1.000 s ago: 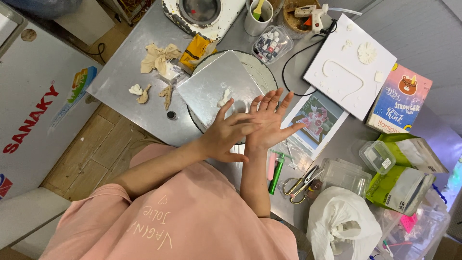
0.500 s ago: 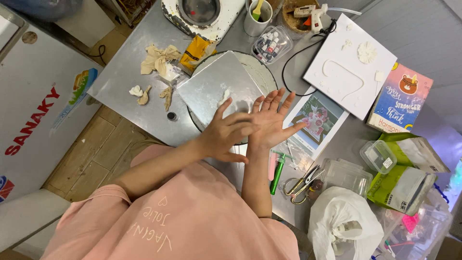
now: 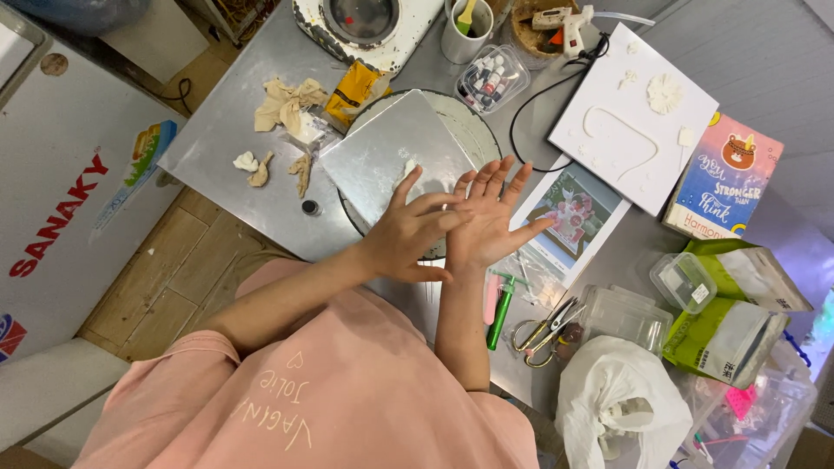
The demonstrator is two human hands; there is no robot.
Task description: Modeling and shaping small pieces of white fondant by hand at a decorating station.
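My left hand (image 3: 407, 233) and my right hand (image 3: 492, 219) are pressed palm to palm over the near edge of a grey square slab (image 3: 382, 148). The slab lies on a round turntable (image 3: 478, 130). Both hands have their fingers spread, and the left lies across the heel of the right. Nothing shows between the palms. A small white lump of clay (image 3: 407, 168) sits on the slab just beyond my left fingers. A printed photo (image 3: 573, 215) lies right of my right hand.
On the metal table are a white board with clay shapes (image 3: 634, 122), a box of paint pots (image 3: 491, 78), a glue gun (image 3: 565, 17), a green-handled tool (image 3: 499, 308), scissors (image 3: 543, 330), a white bag (image 3: 617, 399) and clay scraps (image 3: 261, 165). A white freezer (image 3: 61, 200) stands left.
My left hand has slid a little forward across my right palm. The hands have stayed pressed together over the slab's edge.
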